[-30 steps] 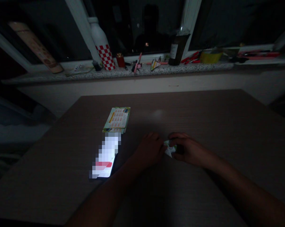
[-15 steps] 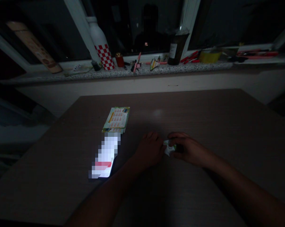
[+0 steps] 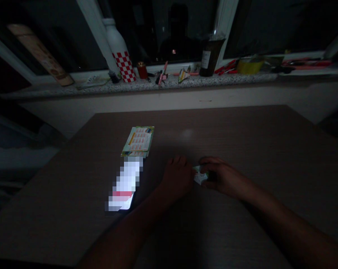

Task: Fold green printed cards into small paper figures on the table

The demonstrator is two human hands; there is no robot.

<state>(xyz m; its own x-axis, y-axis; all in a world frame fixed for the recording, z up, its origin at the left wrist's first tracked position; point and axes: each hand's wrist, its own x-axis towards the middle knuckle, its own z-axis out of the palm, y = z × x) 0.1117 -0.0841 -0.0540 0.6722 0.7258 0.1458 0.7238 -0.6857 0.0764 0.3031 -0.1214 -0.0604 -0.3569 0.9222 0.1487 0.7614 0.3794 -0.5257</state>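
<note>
The room is dim. My left hand (image 3: 177, 178) and my right hand (image 3: 220, 177) rest close together on the brown table (image 3: 255, 142). Between them lies a small folded piece of printed paper (image 3: 200, 176), white with green. Both hands have their fingers curled and pinched on it, the left from the left side, the right from the right and above. Most of the paper is hidden under the fingers.
A lit phone (image 3: 124, 184) lies left of my hands, with a stack of printed leaflets (image 3: 138, 141) just beyond it. The window sill (image 3: 163, 84) behind the table carries a checkered bottle (image 3: 120, 52), a dark bottle (image 3: 209, 56), folded paper and small clutter.
Almost nothing has moved. My fingers have shifted slightly on the folded paper, which stays pinched between both hands at the same spot.
</note>
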